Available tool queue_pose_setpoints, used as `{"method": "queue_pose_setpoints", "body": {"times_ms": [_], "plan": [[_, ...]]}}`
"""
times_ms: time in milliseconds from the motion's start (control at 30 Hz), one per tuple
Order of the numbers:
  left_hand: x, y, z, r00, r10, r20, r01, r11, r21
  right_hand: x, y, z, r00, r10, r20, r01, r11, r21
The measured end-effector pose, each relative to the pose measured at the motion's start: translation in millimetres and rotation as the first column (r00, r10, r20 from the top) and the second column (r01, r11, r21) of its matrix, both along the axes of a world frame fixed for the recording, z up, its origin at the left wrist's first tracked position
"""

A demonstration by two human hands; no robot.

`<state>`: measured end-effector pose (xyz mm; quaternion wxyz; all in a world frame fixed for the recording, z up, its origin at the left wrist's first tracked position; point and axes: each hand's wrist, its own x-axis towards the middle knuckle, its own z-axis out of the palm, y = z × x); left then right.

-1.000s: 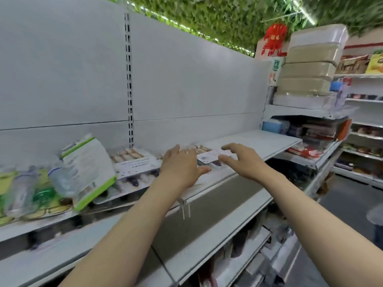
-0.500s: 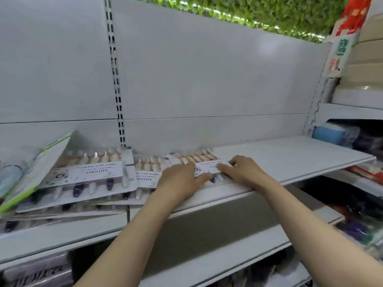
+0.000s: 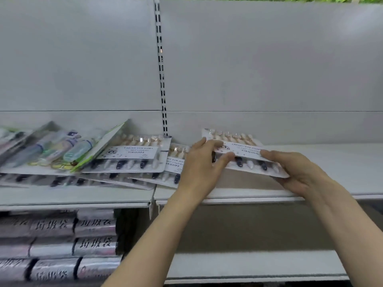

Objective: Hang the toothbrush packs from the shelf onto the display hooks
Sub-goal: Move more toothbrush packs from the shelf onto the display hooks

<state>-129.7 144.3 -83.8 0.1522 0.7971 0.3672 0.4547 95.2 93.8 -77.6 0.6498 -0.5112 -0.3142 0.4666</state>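
Both hands grip one toothbrush pack (image 3: 244, 154) tilted above the shelf (image 3: 331, 162); left hand (image 3: 202, 162) pinches its left end; right hand (image 3: 298, 172) holds its right edge.

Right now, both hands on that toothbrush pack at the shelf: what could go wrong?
1. The toothbrush pack is tilted, held only at its edges by the left hand and right hand; it could slip back onto the shelf.
2. The neighbouring packs lie in a loose overlapping pile beside the left hand; a nudge may slide them off the front edge.
3. No display hooks are in view, so hanging means carrying it elsewhere.
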Motion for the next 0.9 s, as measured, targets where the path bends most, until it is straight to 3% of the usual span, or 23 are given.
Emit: {"method": "queue_pose_setpoints", "body": {"times_ms": [133,233,333,400,467,667,767,833,900], "plan": [[-43.4,2.8,2.6,0.967,0.253,-0.001,-0.252,0.964,0.09,-17.9,13.4,1.5,0.999,0.035,-0.039,-0.03,0.991,0.127],[-84.5,14.7,-13.7,0.84,0.541,-0.036,-0.532,0.835,0.142,-34.9,26.7,-2.9,0.996,0.026,-0.083,-0.011,0.983,0.181],[-110.8,21.7,-26.6,0.704,0.68,-0.205,-0.677,0.729,0.095,-44.9,35.2,-4.0,0.995,0.036,-0.091,-0.018,0.981,0.195],[-113.8,24.0,-31.8,0.66,0.704,-0.261,-0.698,0.704,0.132,-46.6,37.8,-2.7,0.996,0.042,-0.084,-0.022,0.976,0.218],[-108.0,24.5,-32.2,0.672,0.695,-0.257,-0.683,0.715,0.148,-45.7,39.3,-1.8,0.994,0.065,-0.09,-0.041,0.968,0.247],[-69.3,6.4,-29.5,0.779,0.543,-0.314,-0.494,0.839,0.227,-37.5,42.9,-6.7,0.993,0.052,-0.104,-0.022,0.963,0.27],[-60.4,3.5,-26.5,0.877,0.401,-0.263,-0.374,0.915,0.15,-35.4,44.2,-8.2,0.994,0.032,-0.104,-0.003,0.963,0.271],[-64.4,7.5,-24.9,0.878,0.453,-0.153,-0.434,0.889,0.143,-34.6,45.0,-9.6,0.996,0.032,-0.089,-0.006,0.962,0.274],[-74.5,15.9,-26.6,0.774,0.625,-0.1,-0.607,0.778,0.163,-34.6,44.9,-10.3,0.996,0.048,-0.074,-0.024,0.958,0.285]]}}
